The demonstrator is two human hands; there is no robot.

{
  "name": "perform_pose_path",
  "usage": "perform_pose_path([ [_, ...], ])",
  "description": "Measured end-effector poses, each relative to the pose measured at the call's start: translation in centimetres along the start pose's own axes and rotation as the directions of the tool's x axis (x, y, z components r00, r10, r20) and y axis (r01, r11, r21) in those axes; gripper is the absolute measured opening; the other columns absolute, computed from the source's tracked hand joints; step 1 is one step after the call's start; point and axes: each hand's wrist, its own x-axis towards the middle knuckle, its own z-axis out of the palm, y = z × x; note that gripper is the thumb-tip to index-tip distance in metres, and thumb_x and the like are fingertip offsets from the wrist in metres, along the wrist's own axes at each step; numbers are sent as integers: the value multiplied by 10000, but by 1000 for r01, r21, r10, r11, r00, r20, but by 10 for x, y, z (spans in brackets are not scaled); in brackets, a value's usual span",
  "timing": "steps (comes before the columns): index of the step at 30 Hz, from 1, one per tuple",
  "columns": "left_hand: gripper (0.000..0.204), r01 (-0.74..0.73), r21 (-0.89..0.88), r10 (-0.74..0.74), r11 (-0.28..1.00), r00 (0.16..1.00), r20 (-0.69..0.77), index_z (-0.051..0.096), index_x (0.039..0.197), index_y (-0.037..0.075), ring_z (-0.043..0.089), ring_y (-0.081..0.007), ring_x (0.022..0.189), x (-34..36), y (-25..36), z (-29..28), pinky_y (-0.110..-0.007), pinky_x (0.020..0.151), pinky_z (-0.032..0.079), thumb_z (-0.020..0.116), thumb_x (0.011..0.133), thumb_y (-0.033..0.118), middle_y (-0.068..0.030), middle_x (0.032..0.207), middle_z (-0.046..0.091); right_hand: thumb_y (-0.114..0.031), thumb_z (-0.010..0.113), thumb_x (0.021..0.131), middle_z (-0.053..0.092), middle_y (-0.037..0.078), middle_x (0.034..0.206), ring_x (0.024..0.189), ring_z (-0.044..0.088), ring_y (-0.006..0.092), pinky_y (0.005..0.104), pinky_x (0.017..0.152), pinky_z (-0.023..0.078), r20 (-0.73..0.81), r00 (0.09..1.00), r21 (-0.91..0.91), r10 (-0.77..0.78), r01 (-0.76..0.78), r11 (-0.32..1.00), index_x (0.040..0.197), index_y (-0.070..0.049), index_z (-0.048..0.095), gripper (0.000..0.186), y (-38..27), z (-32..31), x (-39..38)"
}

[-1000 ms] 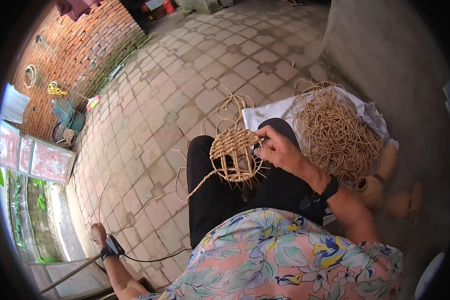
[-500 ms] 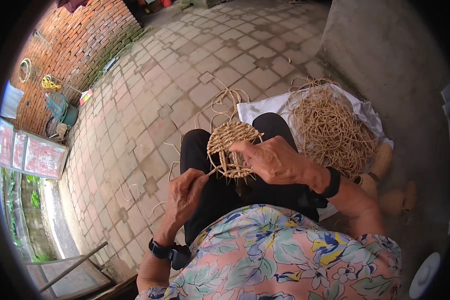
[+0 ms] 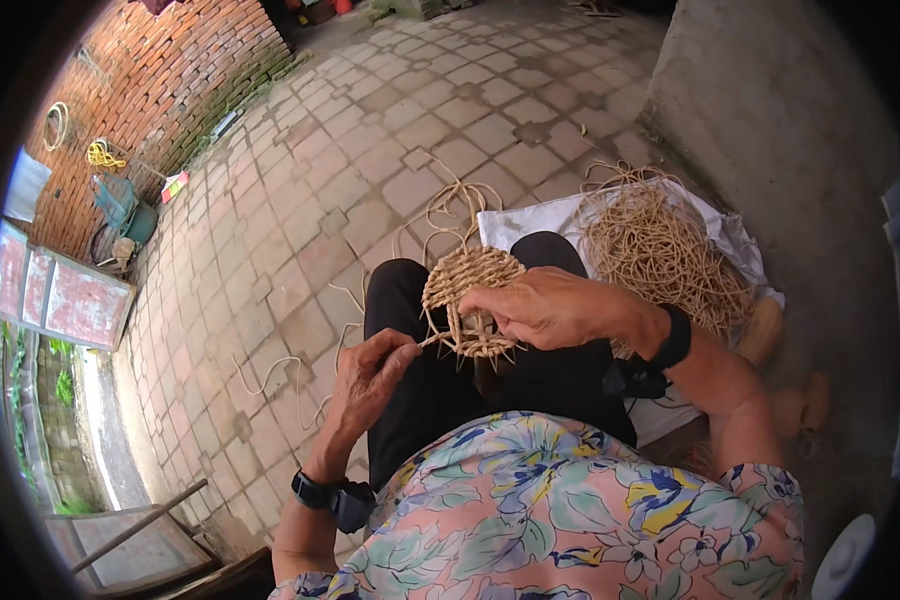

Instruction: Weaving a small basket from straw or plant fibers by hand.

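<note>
A round woven straw disc [image 3: 467,290] rests on my knees, over black trousers. My right hand [image 3: 542,308] grips its near edge, fingers curled over the weave. My left hand [image 3: 370,375] pinches a loose straw strand [image 3: 432,340] that runs into the disc's lower left rim. Long free strand ends [image 3: 450,205] trail from the disc's far side onto the paving. Both wrists carry black bands.
A loose heap of straw cord [image 3: 660,250] lies on a white sheet [image 3: 530,222] at my right, beside a concrete wall [image 3: 780,110]. Paved ground [image 3: 370,150] stretches ahead to a brick wall [image 3: 170,90]. A wooden frame [image 3: 140,525] stands at lower left.
My left hand came in from far out at the lower left up to the disc and now pinches the strand. The right hand stayed on the disc.
</note>
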Motion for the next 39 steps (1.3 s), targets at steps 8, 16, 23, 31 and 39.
perform_pose_path([
  [8, 230, -116, 74, 115, 990, 993, 27, 649, 957, -12, 505, -120, 606, -7, 11, -3, -296, 569, 426, 632, 953, 218, -65, 674, 581, -110, 648, 809, 637, 140, 810, 780, 652, 349, 438, 668, 492, -312, 950, -103, 24, -59, 993, 1139, -67, 548, 347, -10, 17, 6],
  [16, 212, -98, 52, 98, 994, 995, 8, 647, 960, -11, 513, -128, 606, -4, 8, 0, -303, 568, 429, 632, 949, 200, -78, 682, 589, -183, 718, 755, 570, 99, 934, 796, 629, 338, 434, 674, 505, -238, 960, -205, 145, -195, 959, 1053, -54, 575, 354, -31, 41, -7],
  [23, 213, -78, -21, 78, 997, 997, 8, 631, 944, -4, 453, -83, 603, 5, -6, -1, -267, 544, 383, 631, 957, 209, -13, 649, 519, -111, 681, 758, 592, 103, 940, 755, 628, 311, 416, 676, 502, -187, 979, -207, 78, -117, 971, 1087, -47, 571, 353, -16, 31, -11],
  [31, 222, -54, -60, 52, 997, 998, -32, 636, 925, -9, 442, -67, 629, 16, -19, -1, -254, 561, 379, 637, 950, 211, 12, 665, 526, -29, 657, 716, 617, 129, 938, 864, 651, 318, 398, 750, 524, -200, 976, 144, 81, -52, 988, 1181, -34, 520, 485, -11, 27, -16],
  [39, 231, -1, -26, 0, 1000, 999, -34, 636, 929, -2, 446, -63, 637, 4, -9, 2, -246, 568, 376, 633, 952, 227, 26, 681, 523, -79, 704, 697, 607, 117, 878, 775, 652, 302, 387, 639, 537, -491, 871, -197, 14, -126, 972, 1058, -47, 516, 408, -24, 61, -9],
])
